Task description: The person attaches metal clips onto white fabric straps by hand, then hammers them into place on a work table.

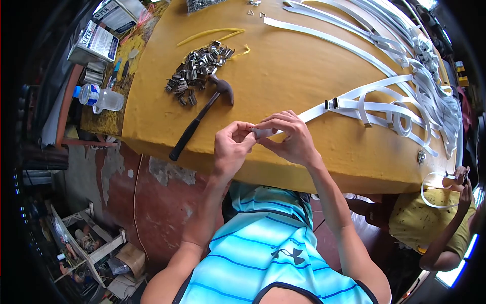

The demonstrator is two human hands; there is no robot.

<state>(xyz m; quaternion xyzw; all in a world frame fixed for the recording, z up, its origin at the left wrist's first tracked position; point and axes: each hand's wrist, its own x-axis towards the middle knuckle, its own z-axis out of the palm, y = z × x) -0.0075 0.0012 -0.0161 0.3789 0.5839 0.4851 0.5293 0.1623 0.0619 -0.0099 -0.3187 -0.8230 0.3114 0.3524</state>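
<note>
Near the front edge of the yellow table, my left hand (234, 145) and my right hand (289, 136) meet at the end of a white strap (315, 112). My left fingers pinch a small piece at the tip, too hidden to name. The fingers of my right hand are closed on the strap, which runs up to the right through dark buckles (331, 104). A hammer (195, 124) with a black handle lies left of my hands. Behind it is a pile of metal clips (195, 71).
More white straps (329, 38) spread over the yellow table (283, 76) at the right. A water bottle (104, 98) and metal cans (96, 43) stand at the left. A co-worker (430, 218) at the right holds a white strap loop. A wooden crate (86, 238) sits lower left.
</note>
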